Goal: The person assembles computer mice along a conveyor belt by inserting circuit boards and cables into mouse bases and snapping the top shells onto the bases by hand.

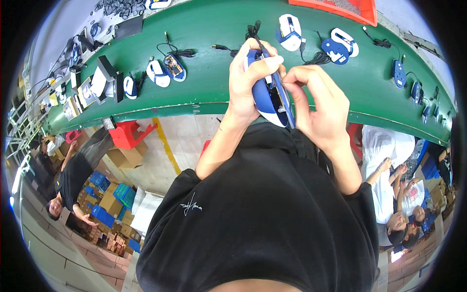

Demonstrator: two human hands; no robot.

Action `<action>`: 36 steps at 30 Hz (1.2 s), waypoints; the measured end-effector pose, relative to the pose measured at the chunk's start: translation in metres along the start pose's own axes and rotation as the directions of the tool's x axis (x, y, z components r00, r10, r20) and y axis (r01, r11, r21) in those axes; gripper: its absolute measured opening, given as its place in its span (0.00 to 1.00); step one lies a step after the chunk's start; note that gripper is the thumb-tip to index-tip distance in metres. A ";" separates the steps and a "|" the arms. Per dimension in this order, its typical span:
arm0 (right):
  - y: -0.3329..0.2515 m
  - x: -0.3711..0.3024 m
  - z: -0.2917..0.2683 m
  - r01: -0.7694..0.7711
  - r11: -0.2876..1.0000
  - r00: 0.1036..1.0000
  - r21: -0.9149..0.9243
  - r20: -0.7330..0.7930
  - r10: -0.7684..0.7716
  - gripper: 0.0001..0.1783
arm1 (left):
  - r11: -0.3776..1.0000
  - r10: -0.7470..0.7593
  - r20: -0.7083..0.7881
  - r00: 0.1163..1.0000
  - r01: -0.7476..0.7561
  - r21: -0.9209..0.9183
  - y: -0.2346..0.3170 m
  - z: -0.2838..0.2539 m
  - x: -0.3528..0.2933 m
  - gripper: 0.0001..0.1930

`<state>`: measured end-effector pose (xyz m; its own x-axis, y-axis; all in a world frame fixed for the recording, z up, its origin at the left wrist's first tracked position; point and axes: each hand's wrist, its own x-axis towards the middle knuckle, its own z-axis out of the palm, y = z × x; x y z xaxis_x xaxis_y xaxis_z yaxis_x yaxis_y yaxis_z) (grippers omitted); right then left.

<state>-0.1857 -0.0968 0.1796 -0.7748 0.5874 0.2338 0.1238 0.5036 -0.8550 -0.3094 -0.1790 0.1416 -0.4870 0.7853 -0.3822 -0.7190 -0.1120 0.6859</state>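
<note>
A blue and white computer mouse [264,100] is held on edge near my body, above the front edge of the green bench. Its shell halves stand apart, and a dark gap shows between them. My left hand [242,82] wraps round it from the left, thumb lying across the upper part. Against the right side of the shell, my right hand [321,100] has its curled fingers and thumb pinched at the edge of the blue base. What exactly lies between those fingertips is hidden. The mouse's black cable [253,30] is bundled beyond my left hand.
Along the green bench [209,73] lie a white-topped mouse [290,33], a blue mouse base [334,51], an opened mouse [174,67] and several others with cables. A red bin [340,7] sits at the far edge. Black and white boxes [103,78] stand left. Co-workers are at both sides.
</note>
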 end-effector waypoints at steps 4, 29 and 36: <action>-0.004 -0.001 -0.003 -0.104 0.984 0.994 0.142 -0.017 0.107 0.07 | 0.997 -0.042 0.049 0.998 0.045 -0.058 0.003 -0.001 0.000 0.11; -0.004 -0.016 0.007 -0.436 0.888 0.828 0.143 -0.323 0.459 0.26 | 0.264 0.496 -0.122 0.860 -0.016 0.964 -0.003 -0.004 0.012 0.22; -0.010 -0.017 0.028 -0.547 0.828 0.797 0.123 -0.228 0.560 0.35 | 0.236 0.491 -0.123 0.862 0.004 0.972 -0.005 -0.011 0.018 0.23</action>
<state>-0.1911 -0.1299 0.1714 -0.4066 0.8942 -0.1870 0.4497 0.0178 -0.8930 -0.3202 -0.1710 0.1245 -0.8341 0.5473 -0.0686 0.3103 0.5683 0.7620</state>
